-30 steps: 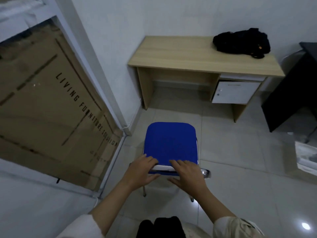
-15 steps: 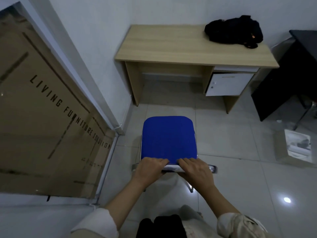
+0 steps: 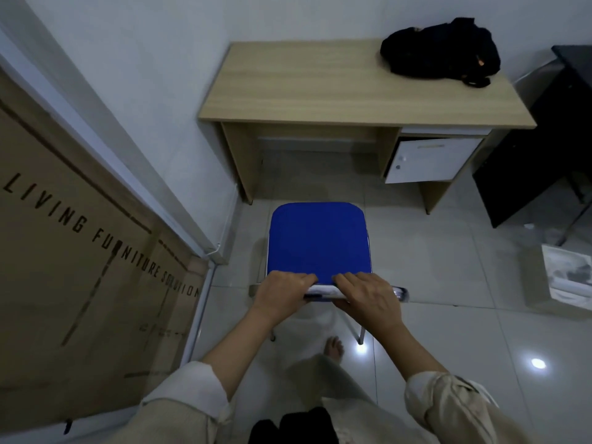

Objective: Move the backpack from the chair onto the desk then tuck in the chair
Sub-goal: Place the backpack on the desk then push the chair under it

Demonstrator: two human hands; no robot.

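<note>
The black backpack (image 3: 440,51) lies on the far right corner of the light wooden desk (image 3: 320,88). A chair with a blue seat (image 3: 318,240) stands on the tiled floor just in front of the desk's open knee space. My left hand (image 3: 282,293) and my right hand (image 3: 368,294) both grip the top of the chair's backrest, fingers curled over its edge, side by side. The chair's legs are mostly hidden under the seat and my arms.
A large cardboard sheet (image 3: 80,251) leans against the wall on the left. The desk has a white cabinet door (image 3: 429,160) on its right side. A black table (image 3: 544,149) stands at the right, and a white packet (image 3: 567,277) lies on the floor.
The chair has slid forward toward the desk with both hands on its backrest. I have stepped closer, so the desk looks nearer.
</note>
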